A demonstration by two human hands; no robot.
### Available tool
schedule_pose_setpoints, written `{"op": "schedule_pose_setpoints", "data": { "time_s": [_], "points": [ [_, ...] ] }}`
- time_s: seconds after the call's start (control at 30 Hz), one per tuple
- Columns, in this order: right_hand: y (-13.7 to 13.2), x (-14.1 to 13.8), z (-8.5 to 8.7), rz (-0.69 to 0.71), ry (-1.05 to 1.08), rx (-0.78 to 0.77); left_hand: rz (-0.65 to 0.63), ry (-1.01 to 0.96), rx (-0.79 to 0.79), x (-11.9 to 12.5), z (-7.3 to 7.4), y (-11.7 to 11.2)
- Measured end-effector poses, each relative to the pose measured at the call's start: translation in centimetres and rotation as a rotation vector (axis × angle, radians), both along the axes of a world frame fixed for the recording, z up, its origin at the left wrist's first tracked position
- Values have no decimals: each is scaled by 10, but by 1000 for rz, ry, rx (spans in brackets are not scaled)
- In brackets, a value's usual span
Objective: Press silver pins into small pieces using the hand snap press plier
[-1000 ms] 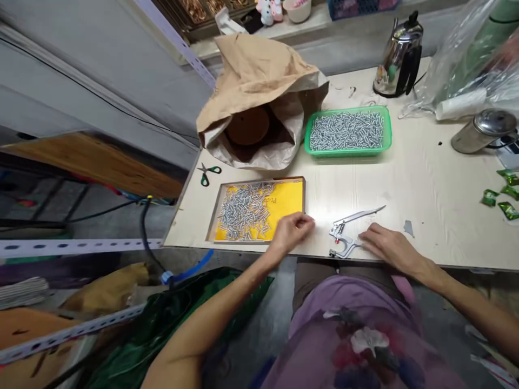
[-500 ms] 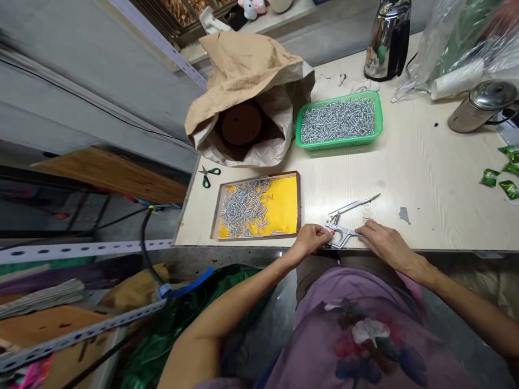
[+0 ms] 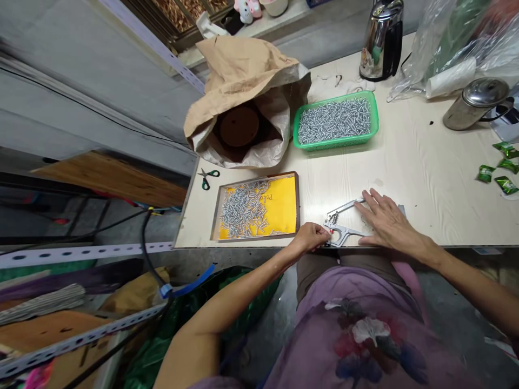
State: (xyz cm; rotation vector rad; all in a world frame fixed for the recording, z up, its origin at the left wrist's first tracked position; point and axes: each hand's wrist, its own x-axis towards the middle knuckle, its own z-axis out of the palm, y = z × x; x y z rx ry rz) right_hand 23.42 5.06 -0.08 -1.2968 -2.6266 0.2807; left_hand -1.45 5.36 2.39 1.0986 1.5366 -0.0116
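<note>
Silver spring-loaded pliers (image 3: 344, 231) lie near the front edge of the table, their two handles spread apart and a coil spring and a small red part by the head. My left hand (image 3: 310, 236) is closed in a pinch at the head of the pliers; whatever is between its fingertips is too small to make out. Over the handle ends is my right hand (image 3: 385, 219), palm down with fingers spread, fingertips by the upper handle and thumb by the lower one. Left of them sits a shallow tray (image 3: 297, 208) with a yellow bottom and a heap of small metal pins (image 3: 243, 208).
A green basket (image 3: 336, 145) full of similar metal pieces stands behind, beside a large open paper sack (image 3: 247, 65). Green-handled scissors (image 3: 208, 177) lie at left. A kettle (image 3: 381, 43), a steel mug (image 3: 472, 105) and green wrapped packets (image 3: 506, 185) are at right.
My right hand has left the lower handle's end, moved up and spread its fingers across both handles. The left hand stays at the head of the pliers.
</note>
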Motion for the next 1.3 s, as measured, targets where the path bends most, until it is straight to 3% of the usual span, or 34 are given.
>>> {"op": "schedule_pose_setpoints", "data": {
  "time_s": [0.17,0.3,0.4,0.47,0.6,0.73,0.97,1.3],
  "points": [
    [15,-1,-9,61,-42,-12,36,0,3,3,4,-1],
    [14,-5,0,55,-44,-8,29,-7,1,3,5,1],
    [10,-6,6,72,-39,-22,-45,70,12,2,7,-1],
    [6,-6,7,80,-21,-28,-132,169,170,2,9,-6],
    [-2,-8,4,66,51,-41,-392,281,706,12,8,-15],
    [-4,-8,4,68,82,-51,-751,197,951,34,-3,-3],
    [-2,4,6,-29,-21,-61,-952,150,954,49,-14,25],
    [-22,-14,8,-21,-16,-35,-1011,195,883,49,-14,15]
  ]
}}
